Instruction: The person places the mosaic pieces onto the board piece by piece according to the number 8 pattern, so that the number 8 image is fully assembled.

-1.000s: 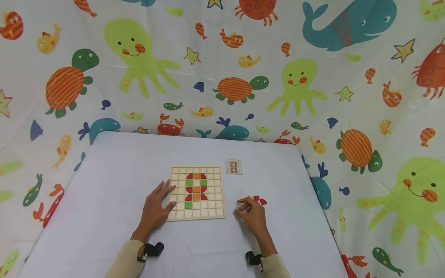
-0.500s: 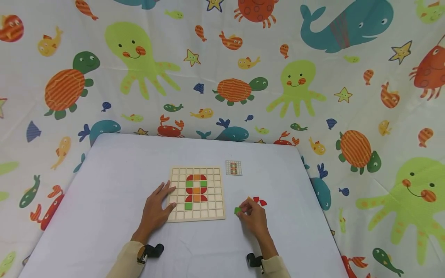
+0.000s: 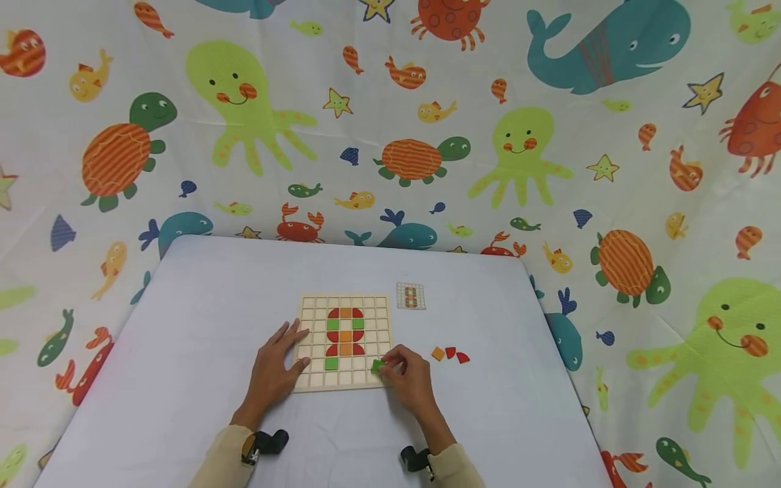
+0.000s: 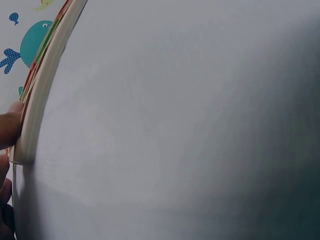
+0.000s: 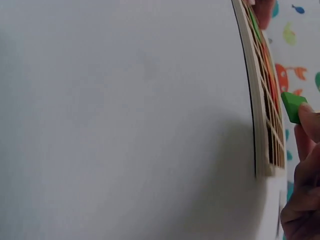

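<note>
Head view shows the right hand [image 3: 410, 377] pinching a green tile [image 3: 378, 366] over the wooden grid board's [image 3: 344, 341] lower right corner, while the left hand [image 3: 272, 367] rests flat, fingers straight, against the board's left edge on the tabletop [image 3: 201, 318].

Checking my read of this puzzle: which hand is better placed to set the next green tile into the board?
Right hand: it pinches the green tile over the board's lower right; left hand rests flat on its edge.
</note>
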### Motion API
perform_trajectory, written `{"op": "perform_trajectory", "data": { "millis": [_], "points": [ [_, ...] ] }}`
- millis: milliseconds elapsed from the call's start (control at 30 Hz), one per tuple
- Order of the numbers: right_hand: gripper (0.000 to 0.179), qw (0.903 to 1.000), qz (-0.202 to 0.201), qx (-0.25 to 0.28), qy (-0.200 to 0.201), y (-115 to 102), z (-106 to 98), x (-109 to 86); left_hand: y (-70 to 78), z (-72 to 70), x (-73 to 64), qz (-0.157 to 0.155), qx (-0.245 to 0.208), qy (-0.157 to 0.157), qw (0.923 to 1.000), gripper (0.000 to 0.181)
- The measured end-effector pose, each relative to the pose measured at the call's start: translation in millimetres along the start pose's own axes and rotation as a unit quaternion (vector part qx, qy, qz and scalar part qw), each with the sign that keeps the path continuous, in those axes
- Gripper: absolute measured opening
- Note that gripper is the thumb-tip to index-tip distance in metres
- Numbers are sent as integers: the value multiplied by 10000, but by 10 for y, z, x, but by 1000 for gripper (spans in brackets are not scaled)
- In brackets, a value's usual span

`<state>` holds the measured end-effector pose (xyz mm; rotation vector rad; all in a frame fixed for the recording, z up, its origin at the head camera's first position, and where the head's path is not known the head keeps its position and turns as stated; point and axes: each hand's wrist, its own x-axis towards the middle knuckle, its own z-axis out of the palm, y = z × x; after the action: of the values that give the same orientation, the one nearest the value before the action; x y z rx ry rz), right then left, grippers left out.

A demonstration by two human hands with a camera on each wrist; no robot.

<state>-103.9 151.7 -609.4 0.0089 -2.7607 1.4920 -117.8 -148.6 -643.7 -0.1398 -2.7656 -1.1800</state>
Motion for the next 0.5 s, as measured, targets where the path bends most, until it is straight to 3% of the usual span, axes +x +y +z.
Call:
{"op": "perform_trajectory", "data": {
  "millis": [233,500],
  "points": [
    [16,9995,101,-250,-149,-160,228,76,5,10,-6,44,-18,56,10000,63],
    [13,9953,245,-928,-106,-253,374,144,-4,11,2,111,-5,111,9999,63]
  ]
}}
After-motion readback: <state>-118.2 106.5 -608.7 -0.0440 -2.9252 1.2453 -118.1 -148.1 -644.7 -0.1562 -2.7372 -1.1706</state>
